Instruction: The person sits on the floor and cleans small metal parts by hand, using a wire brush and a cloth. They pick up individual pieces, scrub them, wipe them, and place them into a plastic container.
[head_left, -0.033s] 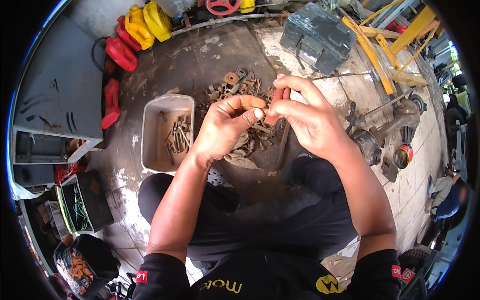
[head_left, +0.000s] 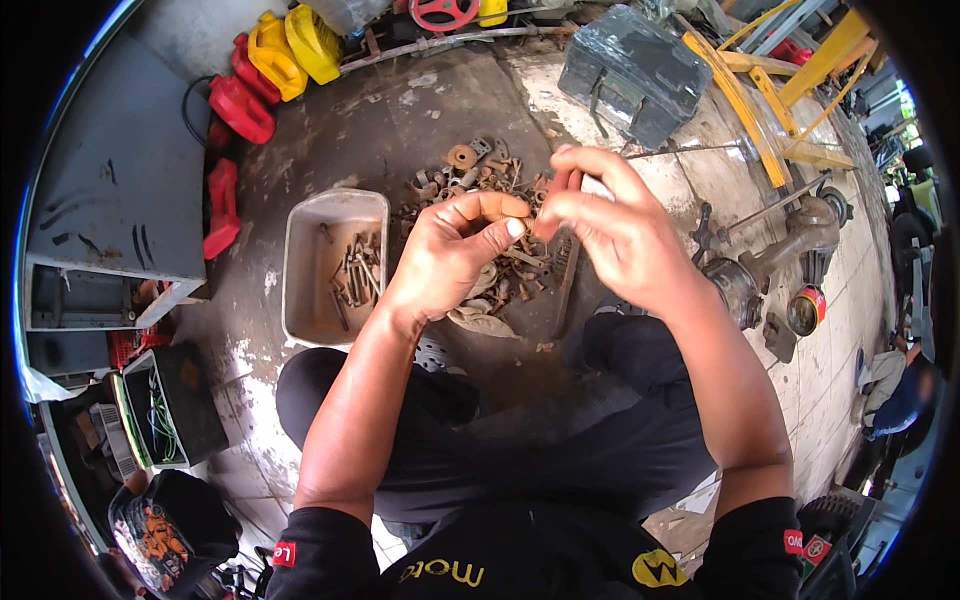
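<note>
My left hand (head_left: 448, 247) is closed in a pinch, thumb against curled forefinger, on a small piece mostly hidden by the fingertips. Close against it, my right hand (head_left: 622, 225) has its thumb and lower fingers bent together at the same spot, the forefinger raised above. Motion smears those right fingers, and what they grip cannot be made out. Beneath both hands, a heap of rusty bolts, nuts and washers (head_left: 520, 285) covers part of the dark floor. Left of the heap stands a grey plastic bin (head_left: 297, 262) with several bolts (head_left: 358, 272) lying inside.
Red and yellow jerrycans (head_left: 275, 60) stand by a grey metal cabinet (head_left: 110, 170). A black case (head_left: 640, 75) sits at the far right near a yellow frame (head_left: 740, 105). Metal machine parts (head_left: 780, 250) lie to the right. Another person (head_left: 895, 395) is at the right edge.
My right hand's fingers have shifted slightly and blurred beside the left fingertips. My left hand stays in nearly the same place.
</note>
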